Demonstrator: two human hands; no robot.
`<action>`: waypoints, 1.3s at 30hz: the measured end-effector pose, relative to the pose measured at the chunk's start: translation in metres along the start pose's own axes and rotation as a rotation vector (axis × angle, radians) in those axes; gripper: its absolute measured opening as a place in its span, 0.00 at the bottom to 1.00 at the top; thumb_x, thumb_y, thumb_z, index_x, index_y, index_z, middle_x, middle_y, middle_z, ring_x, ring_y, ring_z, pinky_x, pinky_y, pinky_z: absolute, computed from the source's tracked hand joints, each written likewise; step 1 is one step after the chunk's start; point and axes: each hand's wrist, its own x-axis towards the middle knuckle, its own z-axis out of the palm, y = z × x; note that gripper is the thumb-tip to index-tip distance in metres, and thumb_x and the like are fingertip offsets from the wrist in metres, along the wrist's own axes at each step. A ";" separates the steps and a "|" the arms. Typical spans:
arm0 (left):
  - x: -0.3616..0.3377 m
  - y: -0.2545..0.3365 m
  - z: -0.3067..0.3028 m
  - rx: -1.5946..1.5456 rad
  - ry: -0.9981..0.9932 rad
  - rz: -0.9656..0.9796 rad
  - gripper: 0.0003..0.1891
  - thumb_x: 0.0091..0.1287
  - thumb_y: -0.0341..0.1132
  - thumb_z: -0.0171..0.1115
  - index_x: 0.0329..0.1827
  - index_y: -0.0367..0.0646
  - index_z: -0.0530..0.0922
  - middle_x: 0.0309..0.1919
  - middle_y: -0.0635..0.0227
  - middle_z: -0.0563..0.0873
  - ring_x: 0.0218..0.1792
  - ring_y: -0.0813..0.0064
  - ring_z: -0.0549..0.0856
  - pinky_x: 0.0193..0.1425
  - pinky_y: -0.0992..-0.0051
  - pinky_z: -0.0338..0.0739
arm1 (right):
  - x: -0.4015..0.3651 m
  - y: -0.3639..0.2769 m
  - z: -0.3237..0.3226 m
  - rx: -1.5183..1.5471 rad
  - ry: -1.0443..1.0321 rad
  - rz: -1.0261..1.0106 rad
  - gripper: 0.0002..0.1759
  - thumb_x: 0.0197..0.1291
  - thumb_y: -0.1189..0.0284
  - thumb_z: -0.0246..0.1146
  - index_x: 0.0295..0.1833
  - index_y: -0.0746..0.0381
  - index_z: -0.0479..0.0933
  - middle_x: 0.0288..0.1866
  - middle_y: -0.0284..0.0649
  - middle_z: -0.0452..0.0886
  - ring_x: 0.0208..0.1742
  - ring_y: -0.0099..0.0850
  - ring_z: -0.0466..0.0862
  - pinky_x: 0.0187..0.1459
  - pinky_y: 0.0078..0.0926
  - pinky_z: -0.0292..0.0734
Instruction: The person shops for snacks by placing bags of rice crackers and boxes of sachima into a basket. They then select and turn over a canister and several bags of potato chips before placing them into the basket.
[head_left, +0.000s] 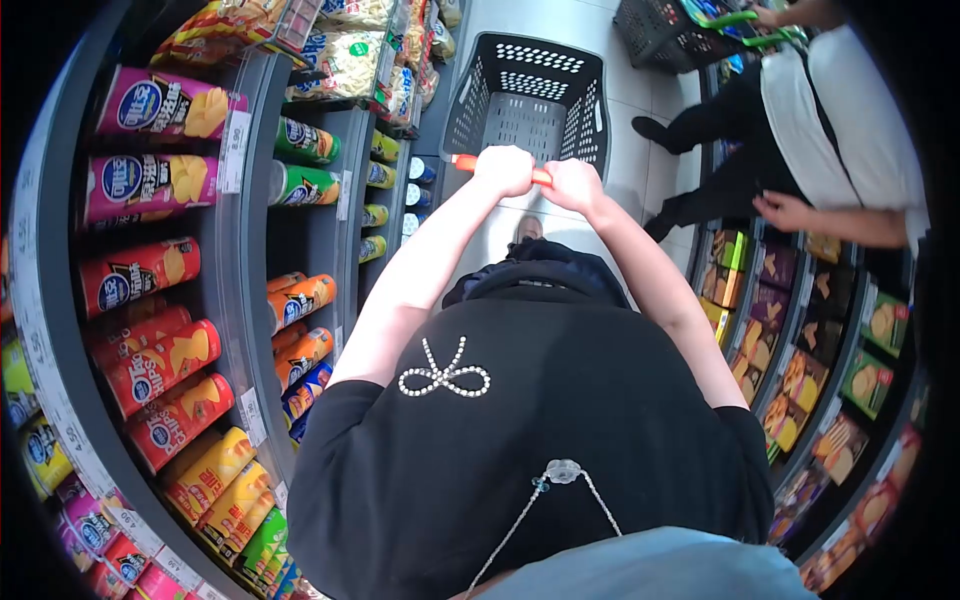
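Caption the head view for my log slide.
Left hand and right hand grip the orange handle of a dark basket between stocked shelves.

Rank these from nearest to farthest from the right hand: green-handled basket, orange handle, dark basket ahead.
From the right hand:
1. Orange handle, in its grip.
2. Dark basket ahead, just beyond the hands.
3. Green-handled basket, farther ahead, right side.

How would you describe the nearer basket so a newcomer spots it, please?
In the tiled aisle, the left hand and right hand grip the handle of a dark basket. That handle is red-orange; the other basket's is green.
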 end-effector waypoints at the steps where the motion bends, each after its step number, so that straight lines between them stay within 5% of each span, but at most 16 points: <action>1: 0.012 -0.003 -0.007 -0.002 -0.002 -0.011 0.08 0.48 0.38 0.58 0.28 0.46 0.81 0.26 0.61 0.83 0.31 0.62 0.83 0.36 0.66 0.77 | 0.011 0.008 -0.005 0.004 0.011 -0.019 0.13 0.43 0.62 0.58 0.28 0.60 0.75 0.26 0.44 0.79 0.31 0.41 0.81 0.34 0.37 0.76; 23: 0.256 -0.078 -0.115 -0.058 0.085 -0.006 0.08 0.50 0.37 0.55 0.25 0.45 0.81 0.25 0.61 0.83 0.30 0.64 0.84 0.35 0.66 0.78 | 0.232 0.140 -0.120 -0.112 -0.027 0.114 0.12 0.45 0.59 0.57 0.28 0.57 0.76 0.27 0.41 0.80 0.31 0.39 0.81 0.33 0.37 0.77; 29: 0.316 -0.101 -0.157 -0.057 -0.064 0.034 0.11 0.53 0.33 0.51 0.30 0.41 0.82 0.30 0.58 0.84 0.34 0.63 0.84 0.38 0.67 0.78 | 0.286 0.156 -0.146 -0.077 0.016 0.371 0.12 0.46 0.57 0.59 0.28 0.53 0.78 0.26 0.39 0.81 0.31 0.37 0.81 0.34 0.35 0.77; 39: 0.413 -0.135 -0.221 0.007 -0.118 0.061 0.09 0.52 0.34 0.54 0.31 0.45 0.82 0.31 0.61 0.84 0.36 0.64 0.84 0.39 0.67 0.77 | 0.370 0.211 -0.188 -0.026 0.090 0.312 0.13 0.44 0.57 0.60 0.25 0.55 0.77 0.25 0.40 0.80 0.28 0.39 0.81 0.31 0.36 0.76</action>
